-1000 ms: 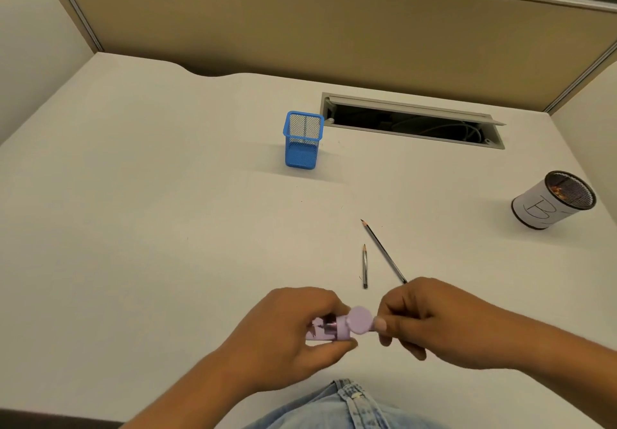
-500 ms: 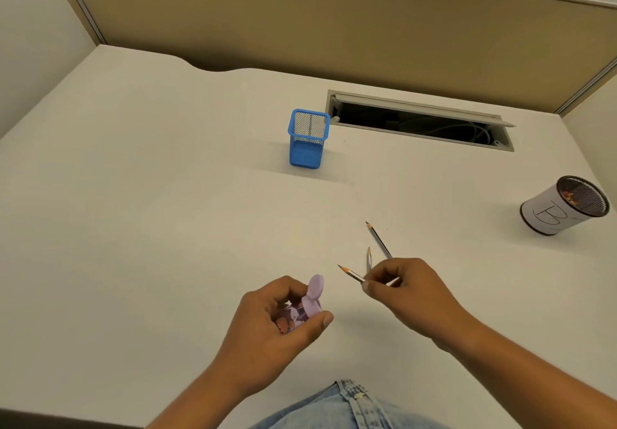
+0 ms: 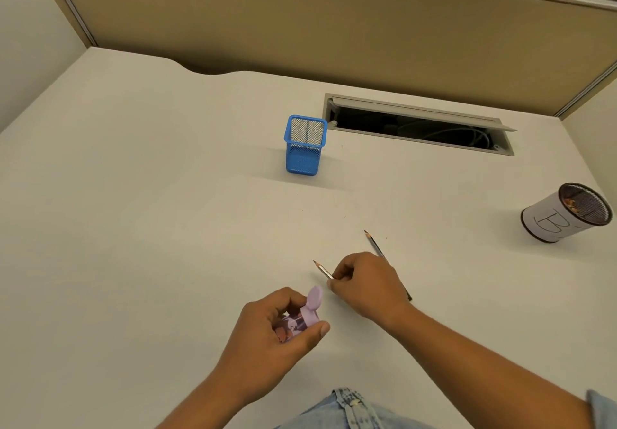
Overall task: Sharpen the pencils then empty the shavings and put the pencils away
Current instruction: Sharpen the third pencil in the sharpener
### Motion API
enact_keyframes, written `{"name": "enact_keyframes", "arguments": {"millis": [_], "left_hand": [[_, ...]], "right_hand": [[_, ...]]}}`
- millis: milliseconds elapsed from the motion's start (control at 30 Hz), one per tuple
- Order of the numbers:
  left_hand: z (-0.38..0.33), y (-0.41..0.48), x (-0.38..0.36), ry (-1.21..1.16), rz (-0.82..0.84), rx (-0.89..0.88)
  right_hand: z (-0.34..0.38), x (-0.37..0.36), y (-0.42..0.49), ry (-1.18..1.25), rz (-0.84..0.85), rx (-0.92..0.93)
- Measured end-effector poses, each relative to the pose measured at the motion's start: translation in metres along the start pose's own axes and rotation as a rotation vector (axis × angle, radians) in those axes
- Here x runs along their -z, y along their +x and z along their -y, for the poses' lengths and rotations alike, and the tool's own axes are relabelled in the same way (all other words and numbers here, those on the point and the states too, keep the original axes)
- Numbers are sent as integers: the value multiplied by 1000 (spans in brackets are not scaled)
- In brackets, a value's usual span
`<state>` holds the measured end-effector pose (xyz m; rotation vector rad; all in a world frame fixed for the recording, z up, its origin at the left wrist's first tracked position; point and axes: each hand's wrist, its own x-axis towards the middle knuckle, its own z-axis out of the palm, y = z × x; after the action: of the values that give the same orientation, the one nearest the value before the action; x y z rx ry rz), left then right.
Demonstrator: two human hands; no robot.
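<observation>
My left hand (image 3: pixel 267 338) grips a small lilac pencil sharpener (image 3: pixel 302 315) with a round cap standing up, just above the desk's near edge. My right hand (image 3: pixel 364 286) is beside it to the right, low over the white desk (image 3: pixel 150 228), pinching a short sharpened pencil (image 3: pixel 322 270) whose tip points up-left. A longer dark pencil (image 3: pixel 375 245) lies on the desk and runs under my right hand. The other short pencil seen earlier is hidden beneath that hand. A blue mesh pencil holder (image 3: pixel 304 144) stands upright farther back.
A white cup marked "B" (image 3: pixel 564 216), with a dark mesh inside and shavings in it, stands at the right. An open cable slot (image 3: pixel 417 124) is cut into the desk behind the blue holder. A beige partition closes the back.
My right hand has drawn the pencil out of the sharpener and carried it up and right, down to the desk near the other pencils. My left hand still holds the sharpener, now turned.
</observation>
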<state>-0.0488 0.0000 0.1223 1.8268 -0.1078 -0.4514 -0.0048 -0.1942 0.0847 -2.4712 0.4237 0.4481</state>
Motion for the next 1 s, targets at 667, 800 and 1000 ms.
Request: {"name": "enact_keyframes", "arguments": {"millis": [667, 800, 1000], "left_hand": [[10, 7, -5, 0, 22, 18], [9, 6, -6, 6, 29, 9], [9, 1, -4, -10, 16, 1]], "right_hand": [[1, -12, 34, -19, -9, -38], [0, -13, 34, 24, -19, -48], [-16, 9, 28, 78, -102, -66]]}}
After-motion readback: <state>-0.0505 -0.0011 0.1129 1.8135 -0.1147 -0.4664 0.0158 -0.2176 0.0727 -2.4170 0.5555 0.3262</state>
